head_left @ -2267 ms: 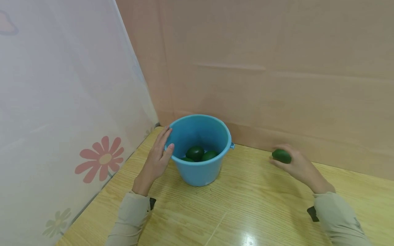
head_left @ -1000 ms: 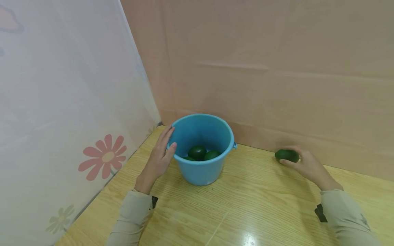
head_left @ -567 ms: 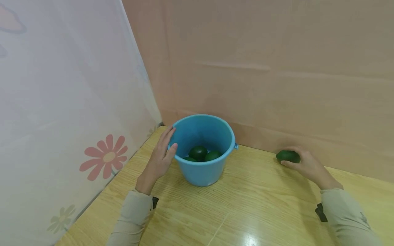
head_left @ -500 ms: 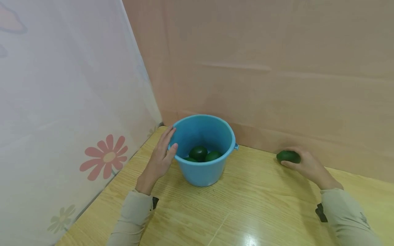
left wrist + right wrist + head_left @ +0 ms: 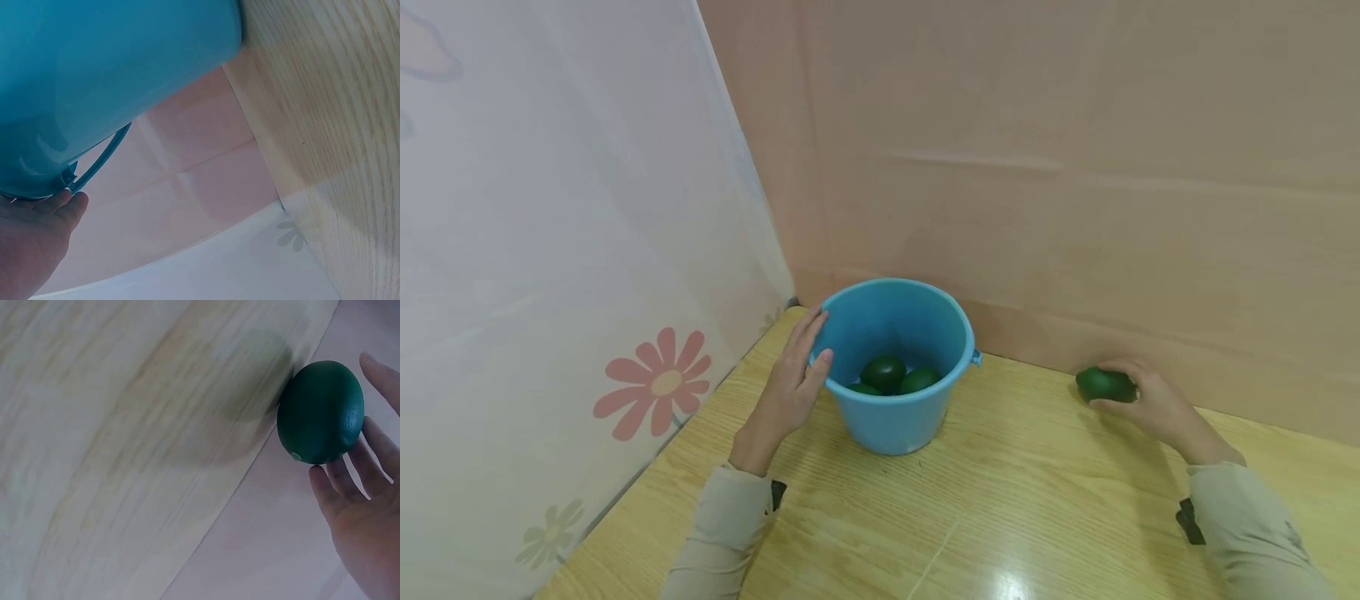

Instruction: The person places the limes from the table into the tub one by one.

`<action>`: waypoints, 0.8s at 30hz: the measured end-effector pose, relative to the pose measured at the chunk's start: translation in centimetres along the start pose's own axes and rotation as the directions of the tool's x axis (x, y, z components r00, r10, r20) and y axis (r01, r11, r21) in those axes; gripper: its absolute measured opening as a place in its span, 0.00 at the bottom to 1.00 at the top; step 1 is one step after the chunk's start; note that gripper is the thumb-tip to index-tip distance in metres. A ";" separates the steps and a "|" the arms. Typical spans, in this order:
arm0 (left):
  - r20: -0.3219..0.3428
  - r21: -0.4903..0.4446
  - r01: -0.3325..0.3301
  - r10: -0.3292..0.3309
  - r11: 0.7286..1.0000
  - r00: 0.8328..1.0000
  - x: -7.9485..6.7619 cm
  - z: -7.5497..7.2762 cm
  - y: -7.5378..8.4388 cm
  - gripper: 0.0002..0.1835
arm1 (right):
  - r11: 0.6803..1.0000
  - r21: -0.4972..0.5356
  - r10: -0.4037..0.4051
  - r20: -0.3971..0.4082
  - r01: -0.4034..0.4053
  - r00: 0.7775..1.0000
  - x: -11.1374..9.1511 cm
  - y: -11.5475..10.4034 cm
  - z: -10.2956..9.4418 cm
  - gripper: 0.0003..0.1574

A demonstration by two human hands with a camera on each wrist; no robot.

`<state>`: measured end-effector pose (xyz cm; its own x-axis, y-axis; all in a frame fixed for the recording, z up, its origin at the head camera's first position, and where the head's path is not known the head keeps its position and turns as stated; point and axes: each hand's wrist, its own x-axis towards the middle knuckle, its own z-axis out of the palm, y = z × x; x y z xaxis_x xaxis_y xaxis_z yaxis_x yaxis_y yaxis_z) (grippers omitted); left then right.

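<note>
In the head view a blue bucket (image 5: 887, 421) stands upright on the wooden table, with dark green avocados (image 5: 883, 374) at its bottom. My left hand (image 5: 781, 393) rests against the bucket's left rim, fingers nearly straight. The left wrist view has its fingertips right at the rim beside the handle's hinge. To the right, by the table's back edge, lies another avocado (image 5: 1103, 385). Around it my right hand (image 5: 1161, 410) spreads its thumb and fingers. From the right wrist, several fingertips touch this avocado (image 5: 321, 412) while the thumb (image 5: 381, 378) stands apart from it.
A tan backdrop (image 5: 1037, 217) rises along the table's back edge. On the left hangs a pale sheet (image 5: 587, 217) printed with flowers. The bucket's curved handle (image 5: 103, 161) hangs on its outer side. Wooden tabletop (image 5: 1000, 492) lies between bucket and right hand.
My right hand has lowered the avocado to the table's back edge and shifted slightly right, its grip loosened. My left hand stays at the bucket's rim.
</note>
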<state>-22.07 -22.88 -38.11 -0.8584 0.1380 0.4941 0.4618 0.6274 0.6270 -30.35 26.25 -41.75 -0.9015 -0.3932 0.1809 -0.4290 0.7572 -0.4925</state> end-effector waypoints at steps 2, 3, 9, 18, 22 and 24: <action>-0.001 0.002 0.004 -0.004 1.000 1.000 0.0 0.0 0.0 0.30 | 1.000 0.001 0.017 0.017 -0.017 1.000 -0.1 -0.1 -0.1 0.42; -0.001 0.004 0.005 -0.005 1.000 1.000 0.0 0.0 0.0 0.30 | 1.000 -0.002 0.026 0.029 -0.026 0.999 -0.1 -0.2 -0.1 0.43; 0.000 0.002 0.004 -0.004 1.000 1.000 0.0 -0.1 0.1 0.30 | 0.996 0.002 0.091 0.093 -0.091 0.992 -0.3 -0.6 -0.2 0.46; 0.002 0.000 0.002 -0.002 1.000 1.000 0.0 0.0 0.1 0.30 | 0.994 0.042 0.095 0.104 -0.100 0.990 -0.5 -0.3 0.5 0.47; 0.002 0.004 0.007 -0.007 1.000 1.000 0.0 0.0 0.0 0.30 | 0.994 0.056 0.084 0.105 -0.090 0.991 -0.4 -0.2 0.8 0.46; 0.001 0.005 0.008 -0.008 1.000 1.000 0.0 0.0 0.0 0.30 | 0.994 0.065 0.083 0.109 -0.090 0.991 -0.3 -0.1 1.0 0.46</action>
<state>-22.07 -22.83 -38.10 -0.8625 0.1338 0.4881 0.4535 0.6324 0.6280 -29.96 25.76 -42.56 -0.9224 -0.3836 0.0455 -0.3413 0.7541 -0.5611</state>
